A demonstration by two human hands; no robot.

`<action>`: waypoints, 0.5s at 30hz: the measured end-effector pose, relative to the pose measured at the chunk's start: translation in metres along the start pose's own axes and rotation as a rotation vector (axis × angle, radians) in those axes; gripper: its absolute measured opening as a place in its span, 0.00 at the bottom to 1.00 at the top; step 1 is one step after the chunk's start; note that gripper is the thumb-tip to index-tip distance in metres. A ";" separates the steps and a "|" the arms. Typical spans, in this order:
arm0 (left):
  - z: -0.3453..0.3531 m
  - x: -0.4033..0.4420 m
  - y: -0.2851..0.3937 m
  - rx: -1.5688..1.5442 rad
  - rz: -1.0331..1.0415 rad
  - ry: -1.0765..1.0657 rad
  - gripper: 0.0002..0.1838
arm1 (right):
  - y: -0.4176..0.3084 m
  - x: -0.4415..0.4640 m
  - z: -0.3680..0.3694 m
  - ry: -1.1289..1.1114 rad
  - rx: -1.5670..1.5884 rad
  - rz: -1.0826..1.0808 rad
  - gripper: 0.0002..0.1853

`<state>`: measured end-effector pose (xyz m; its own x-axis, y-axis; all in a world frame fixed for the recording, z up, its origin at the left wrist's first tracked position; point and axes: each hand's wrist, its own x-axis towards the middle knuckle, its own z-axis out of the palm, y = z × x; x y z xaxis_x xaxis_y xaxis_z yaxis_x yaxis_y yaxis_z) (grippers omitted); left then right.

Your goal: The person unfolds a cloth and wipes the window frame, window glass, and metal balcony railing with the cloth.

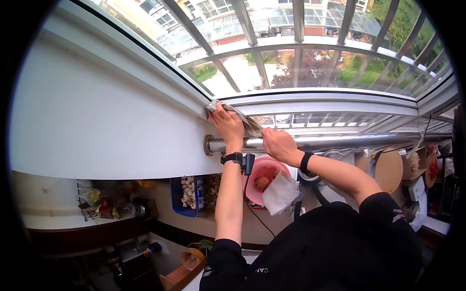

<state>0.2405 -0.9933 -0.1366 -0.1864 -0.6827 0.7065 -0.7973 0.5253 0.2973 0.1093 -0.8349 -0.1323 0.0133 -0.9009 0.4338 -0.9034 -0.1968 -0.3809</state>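
A greyish, crumpled cloth stretches between my two hands at the lower left corner of the white window frame. My left hand presses one end of it into the corner, fingers bent over the fabric. Lower and to the right, my right hand grips the other end in a closed hold, just above the shiny metal rail. Both wrists wear black bands, and a small black device with a cable hangs by the left one.
Below the rail stand a pink basin with a white cloth over its edge, a blue crate of garlic, and cardboard at the right. Metal bars cross outside the glass. A white wall lies left.
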 end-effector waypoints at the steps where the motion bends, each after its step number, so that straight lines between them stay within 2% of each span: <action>1: -0.001 0.000 0.000 0.012 0.009 -0.003 0.23 | -0.002 -0.001 0.000 0.007 -0.006 0.007 0.07; 9: -0.001 -0.001 0.000 0.036 0.036 0.006 0.24 | 0.001 -0.005 0.008 0.030 -0.109 -0.045 0.09; 15: 0.000 -0.004 -0.001 0.009 0.024 -0.024 0.23 | 0.006 -0.009 0.014 0.117 -0.018 -0.070 0.08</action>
<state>0.2420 -0.9914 -0.1397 -0.2192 -0.6818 0.6979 -0.7976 0.5372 0.2743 0.1095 -0.8336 -0.1501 0.0271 -0.8337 0.5516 -0.9097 -0.2493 -0.3321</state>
